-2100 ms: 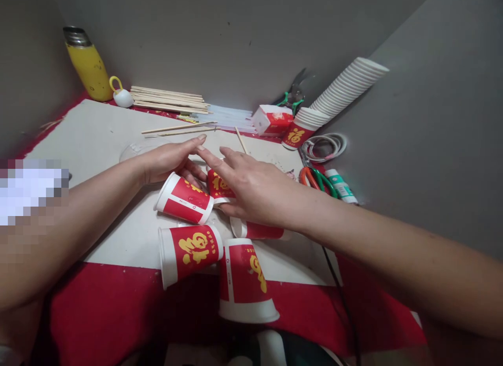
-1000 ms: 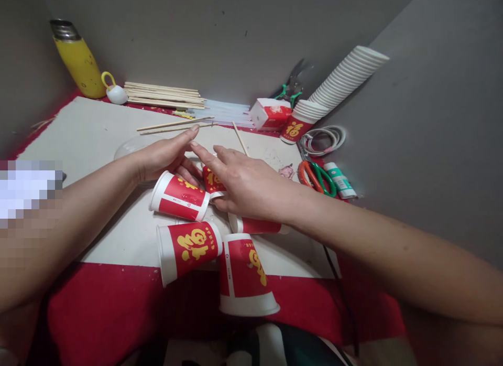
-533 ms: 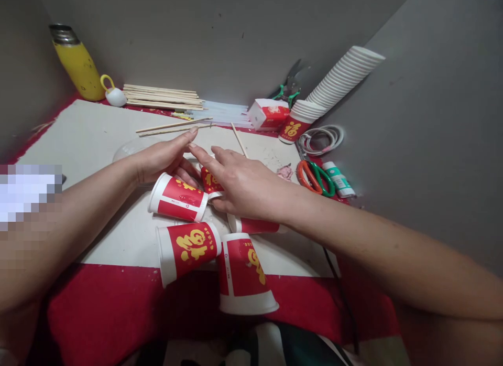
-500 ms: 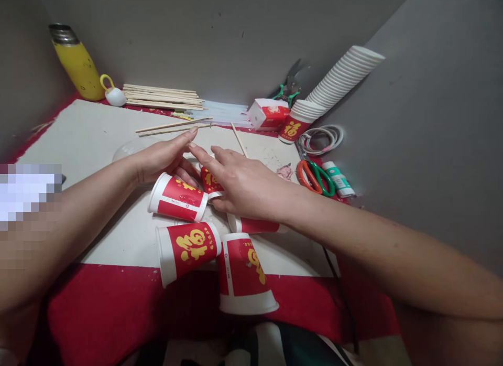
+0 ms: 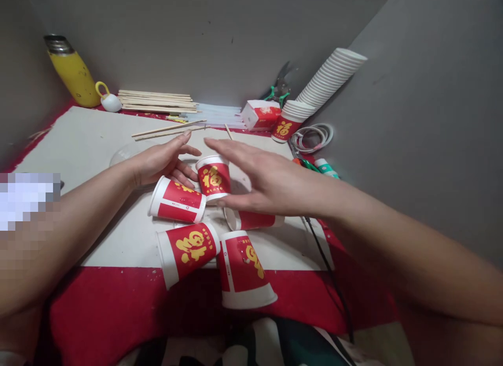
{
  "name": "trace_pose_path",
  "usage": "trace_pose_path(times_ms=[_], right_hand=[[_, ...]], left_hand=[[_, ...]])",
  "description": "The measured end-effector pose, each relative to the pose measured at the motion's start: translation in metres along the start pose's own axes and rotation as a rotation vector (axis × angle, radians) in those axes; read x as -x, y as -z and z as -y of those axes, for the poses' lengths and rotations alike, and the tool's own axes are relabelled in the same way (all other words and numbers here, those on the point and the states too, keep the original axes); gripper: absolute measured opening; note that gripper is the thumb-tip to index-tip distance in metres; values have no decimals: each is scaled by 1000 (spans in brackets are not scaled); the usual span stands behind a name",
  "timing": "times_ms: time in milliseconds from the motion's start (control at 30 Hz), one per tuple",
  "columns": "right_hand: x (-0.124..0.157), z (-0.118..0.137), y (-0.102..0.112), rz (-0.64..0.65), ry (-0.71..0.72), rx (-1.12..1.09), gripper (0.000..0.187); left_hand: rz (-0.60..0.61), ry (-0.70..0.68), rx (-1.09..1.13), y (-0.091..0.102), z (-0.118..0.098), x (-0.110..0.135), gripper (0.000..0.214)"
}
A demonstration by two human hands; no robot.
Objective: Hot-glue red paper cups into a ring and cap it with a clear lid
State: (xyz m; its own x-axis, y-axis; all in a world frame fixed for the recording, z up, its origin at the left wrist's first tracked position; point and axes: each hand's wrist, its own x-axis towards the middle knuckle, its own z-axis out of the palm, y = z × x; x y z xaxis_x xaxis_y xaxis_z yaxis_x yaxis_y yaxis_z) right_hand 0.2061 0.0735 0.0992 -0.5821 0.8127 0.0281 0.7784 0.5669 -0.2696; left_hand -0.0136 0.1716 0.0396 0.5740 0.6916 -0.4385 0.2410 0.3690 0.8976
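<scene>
Several red and white paper cups with gold characters lie in a ring at mid-table. The far paper cup point(image 5: 214, 180) sits between my hands. My left hand point(image 5: 173, 159) is open at its left, fingertips close by; contact is unclear. My right hand point(image 5: 259, 172) is open on the other side, fingers stretched out, thumb near the cup's lower edge. Round the ring are the left cup point(image 5: 178, 201), the near-left cup point(image 5: 190, 248), the near-right cup point(image 5: 245, 266) and the right cup point(image 5: 255, 219), partly under my right hand.
Along the back stand a yellow bottle point(image 5: 74, 75), a bundle of wooden sticks point(image 5: 157, 101), a red and white box point(image 5: 263, 114) and a leaning cup stack point(image 5: 330, 77). A coiled cable point(image 5: 312, 139) lies at right. A clear round object point(image 5: 126, 153) is behind my left wrist.
My right hand has moved right, away from the far cup, and its fingers spread wider, exposing that cup. My left hand stays beside it. The whole view has shifted slightly.
</scene>
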Motion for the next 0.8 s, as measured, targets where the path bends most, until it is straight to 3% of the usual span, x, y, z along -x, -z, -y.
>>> trace_pose_path(times_ms=[67,167,300,400,500,700,800], right_hand=[[19,-1,7,-111,-51,-39,77],[53,-9,11,-303,-236,-81,64],[102,-33,-1,-465,-504,-70,51],[128,-53,-18,-445,-619,-45,51],[138,-66,-36,-378,-632,-19,52],[114,-74,-50,-247,-517,181,49],[102,-71,-49,-145,-548,232,42]], left_hand=[[3,10,-6,0,-1,0,80],[8,8,-10,2,0,-1,81],[11,-10,-18,5,2,-5,82],[17,-10,-27,8,3,-8,83],[8,-5,-39,9,3,-9,82],[-45,-16,-78,5,0,-6,81],[-57,-18,-91,5,1,-7,80]])
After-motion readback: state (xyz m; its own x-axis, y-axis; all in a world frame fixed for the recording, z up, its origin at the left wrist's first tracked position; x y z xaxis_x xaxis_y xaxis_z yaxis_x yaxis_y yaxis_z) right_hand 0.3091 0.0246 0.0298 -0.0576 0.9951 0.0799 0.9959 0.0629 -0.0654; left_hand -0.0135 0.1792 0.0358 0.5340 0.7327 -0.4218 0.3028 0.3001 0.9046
